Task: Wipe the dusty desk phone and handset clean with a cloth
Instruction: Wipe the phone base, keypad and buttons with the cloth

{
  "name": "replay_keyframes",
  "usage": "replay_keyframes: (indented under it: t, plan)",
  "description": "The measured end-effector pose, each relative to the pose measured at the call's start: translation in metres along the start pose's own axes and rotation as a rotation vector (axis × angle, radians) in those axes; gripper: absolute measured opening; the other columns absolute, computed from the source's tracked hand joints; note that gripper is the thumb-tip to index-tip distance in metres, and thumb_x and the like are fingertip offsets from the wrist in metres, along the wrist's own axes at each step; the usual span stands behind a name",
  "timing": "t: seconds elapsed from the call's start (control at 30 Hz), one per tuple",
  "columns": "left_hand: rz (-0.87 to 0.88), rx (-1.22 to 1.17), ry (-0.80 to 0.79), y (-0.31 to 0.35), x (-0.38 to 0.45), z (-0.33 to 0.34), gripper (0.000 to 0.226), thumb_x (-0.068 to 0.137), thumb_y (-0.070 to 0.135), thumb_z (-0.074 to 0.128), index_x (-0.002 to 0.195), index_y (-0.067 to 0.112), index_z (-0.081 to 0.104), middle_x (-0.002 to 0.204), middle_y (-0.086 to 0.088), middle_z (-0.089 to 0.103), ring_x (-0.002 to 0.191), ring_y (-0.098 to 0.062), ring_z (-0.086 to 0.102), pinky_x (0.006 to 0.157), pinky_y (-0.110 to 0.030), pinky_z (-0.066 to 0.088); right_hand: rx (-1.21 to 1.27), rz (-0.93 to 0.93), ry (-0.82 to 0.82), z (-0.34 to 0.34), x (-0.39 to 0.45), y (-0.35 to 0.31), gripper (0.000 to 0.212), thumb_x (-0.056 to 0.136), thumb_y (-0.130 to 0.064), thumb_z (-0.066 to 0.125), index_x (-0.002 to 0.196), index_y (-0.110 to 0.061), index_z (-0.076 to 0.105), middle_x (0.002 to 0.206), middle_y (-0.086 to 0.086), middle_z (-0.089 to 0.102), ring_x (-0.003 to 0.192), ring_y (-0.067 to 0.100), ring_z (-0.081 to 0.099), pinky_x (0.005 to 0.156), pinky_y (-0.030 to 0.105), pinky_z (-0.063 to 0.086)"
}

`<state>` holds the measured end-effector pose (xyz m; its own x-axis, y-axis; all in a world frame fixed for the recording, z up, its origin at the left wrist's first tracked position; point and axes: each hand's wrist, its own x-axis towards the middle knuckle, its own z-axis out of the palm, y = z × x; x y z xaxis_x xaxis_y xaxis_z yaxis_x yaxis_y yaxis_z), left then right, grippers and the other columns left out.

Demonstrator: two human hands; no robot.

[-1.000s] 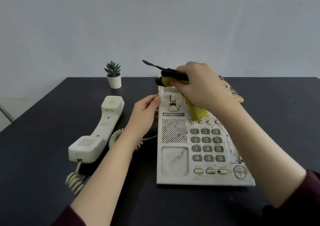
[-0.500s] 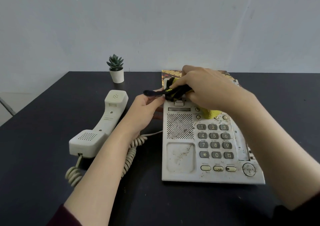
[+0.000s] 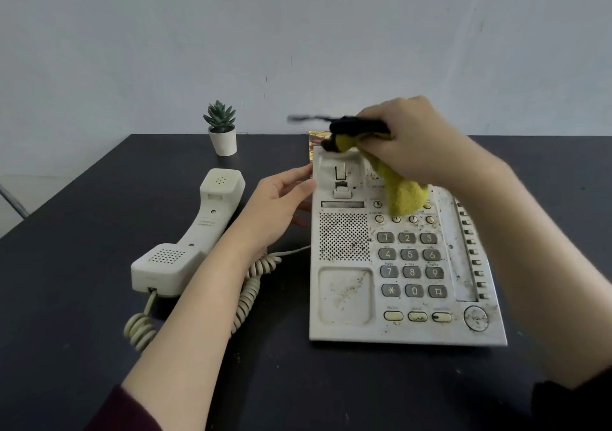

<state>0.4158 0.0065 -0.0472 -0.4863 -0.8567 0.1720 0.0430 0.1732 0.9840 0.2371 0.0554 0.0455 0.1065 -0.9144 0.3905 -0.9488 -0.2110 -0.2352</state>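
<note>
A dusty white desk phone lies on the dark table, speckled with dirt around the keypad and the lower cradle. Its cream handset lies face up to the left, joined by a coiled cord. My right hand is over the phone's top edge, shut on a yellow cloth with a black edge; the cloth hangs down onto the buttons above the keypad. My left hand rests against the phone's upper left side, fingers touching its edge.
A small potted succulent stands at the table's back, left of the phone. A patterned book or box peeks out behind the phone. The table's left edge runs diagonally; a pale wall is behind.
My right hand has swept the cloth back up from the hook switch to the phone's top edge, and its black end now points away to the left. My left hand stays at the phone's side.
</note>
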Motion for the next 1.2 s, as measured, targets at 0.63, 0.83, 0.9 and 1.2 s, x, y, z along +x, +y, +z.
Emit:
replay_keyframes:
  t: [0.63, 0.83, 0.9, 1.2]
  plan:
    - [-0.002, -0.033, 0.036, 0.001, 0.0, 0.003, 0.036, 0.097, 0.008, 0.048, 0.132, 0.01, 0.053, 0.079, 0.002, 0.072, 0.068, -0.011, 0.065, 0.057, -0.024, 0.054, -0.055, 0.232, -0.267, 0.004, -0.002, -0.021, 0.019, 0.095, -0.024, 0.041, 0.081, -0.012, 0.044, 0.078, 0.003, 0.045, 0.066, 0.018, 0.044, 0.052, 0.028, 0.032]
    - [-0.001, 0.006, 0.035, 0.002, -0.002, 0.002, 0.034, 0.097, 0.011, 0.048, 0.131, 0.014, 0.051, 0.081, 0.0, 0.073, 0.071, -0.012, 0.066, 0.061, -0.029, 0.056, 0.046, 0.214, -0.376, -0.008, 0.0, -0.009, 0.025, 0.093, -0.026, 0.046, 0.072, -0.014, 0.048, 0.075, 0.005, 0.055, 0.068, 0.022, 0.051, 0.064, 0.032, 0.04]
    - [0.001, 0.002, 0.041, 0.003, -0.002, 0.003, 0.032, 0.097, 0.01, 0.048, 0.128, 0.013, 0.052, 0.08, 0.0, 0.072, 0.069, -0.012, 0.066, 0.06, -0.028, 0.056, 0.059, 0.21, -0.389, -0.01, 0.0, -0.009, 0.027, 0.093, -0.026, 0.048, 0.069, -0.013, 0.048, 0.071, 0.005, 0.053, 0.066, 0.023, 0.049, 0.065, 0.034, 0.039]
    - [0.013, -0.005, 0.041, 0.004, -0.004, 0.005, 0.023, 0.097, 0.012, 0.049, 0.117, 0.02, 0.057, 0.077, 0.005, 0.073, 0.068, -0.007, 0.066, 0.06, -0.026, 0.057, 0.113, 0.199, -0.426, -0.033, -0.01, -0.001, 0.029, 0.09, -0.029, 0.053, 0.084, -0.002, 0.063, 0.089, 0.014, 0.067, 0.084, 0.031, 0.063, 0.081, 0.041, 0.051]
